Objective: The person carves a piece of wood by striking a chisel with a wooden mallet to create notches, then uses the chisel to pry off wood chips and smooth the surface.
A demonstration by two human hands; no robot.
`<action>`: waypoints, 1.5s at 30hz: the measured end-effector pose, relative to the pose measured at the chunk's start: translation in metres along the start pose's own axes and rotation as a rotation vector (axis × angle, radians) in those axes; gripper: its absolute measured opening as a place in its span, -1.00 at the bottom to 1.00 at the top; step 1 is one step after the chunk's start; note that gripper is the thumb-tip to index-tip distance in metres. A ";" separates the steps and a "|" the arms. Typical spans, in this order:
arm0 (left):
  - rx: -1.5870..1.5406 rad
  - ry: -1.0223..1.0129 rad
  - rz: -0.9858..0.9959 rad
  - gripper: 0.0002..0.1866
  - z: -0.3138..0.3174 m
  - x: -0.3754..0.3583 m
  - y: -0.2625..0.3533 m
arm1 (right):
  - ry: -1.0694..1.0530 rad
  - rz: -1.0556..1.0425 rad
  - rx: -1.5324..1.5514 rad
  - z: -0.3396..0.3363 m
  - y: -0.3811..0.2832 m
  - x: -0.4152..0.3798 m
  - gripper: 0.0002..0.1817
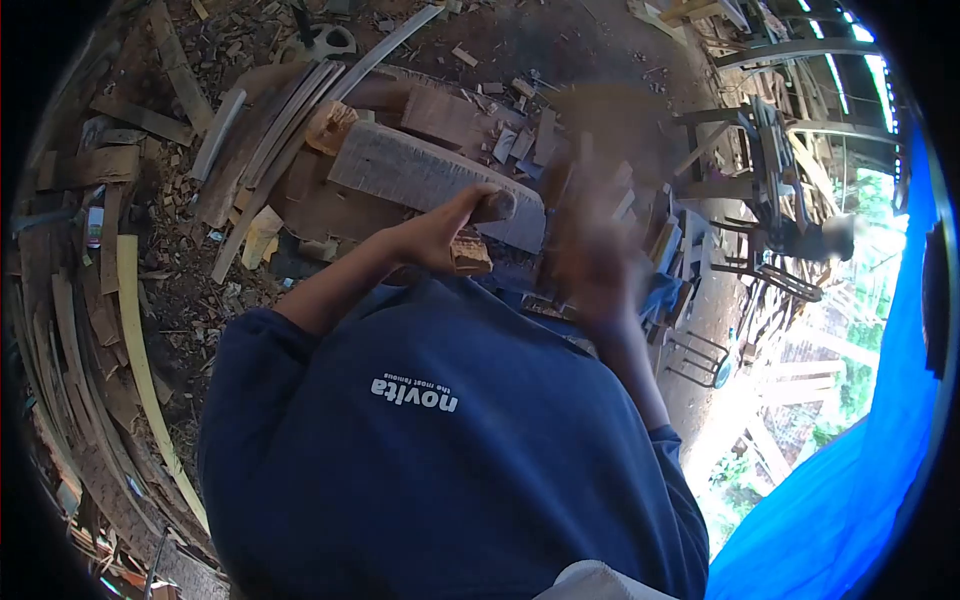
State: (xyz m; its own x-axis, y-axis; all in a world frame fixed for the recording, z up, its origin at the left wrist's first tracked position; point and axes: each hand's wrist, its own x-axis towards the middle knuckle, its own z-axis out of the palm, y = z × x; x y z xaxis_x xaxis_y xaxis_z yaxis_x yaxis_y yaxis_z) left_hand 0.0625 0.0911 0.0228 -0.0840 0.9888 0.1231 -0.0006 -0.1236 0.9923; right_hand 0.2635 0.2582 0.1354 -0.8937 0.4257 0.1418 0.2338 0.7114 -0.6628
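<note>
My left hand (437,238) is closed in front of my chest, its thumb side toward the bench, around a grey, round-ended handle (497,206). The lower part of that tool is hidden by the hand. Right below the fingers shows a small light-brown wood block (471,256). A thick, weathered timber (420,172) lies on the bench just beyond the left hand. My right hand (602,275) is smeared by fast motion, so its fingers do not show. A brownish blur (615,115) stretches away above it.
Long curved wood strips (290,135) lie left of the timber, with offcuts (520,145) beyond it. More boards (75,310) line the far left. Chips litter the ground. At right stand a dark metal frame (770,190) and a blue tarp (850,480).
</note>
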 end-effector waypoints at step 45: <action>0.421 -0.126 0.378 -0.16 0.051 0.023 0.001 | 0.406 0.507 1.050 0.025 -0.029 -0.083 -0.53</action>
State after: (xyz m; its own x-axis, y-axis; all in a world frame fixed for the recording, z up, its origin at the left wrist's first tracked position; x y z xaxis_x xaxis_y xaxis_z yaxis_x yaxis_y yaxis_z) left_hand 0.1114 0.1182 0.0271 0.1184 0.8879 0.4445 0.4049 -0.4519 0.7948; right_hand 0.3211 0.1880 0.1243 -0.5641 0.7986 -0.2095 -0.0692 -0.2986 -0.9519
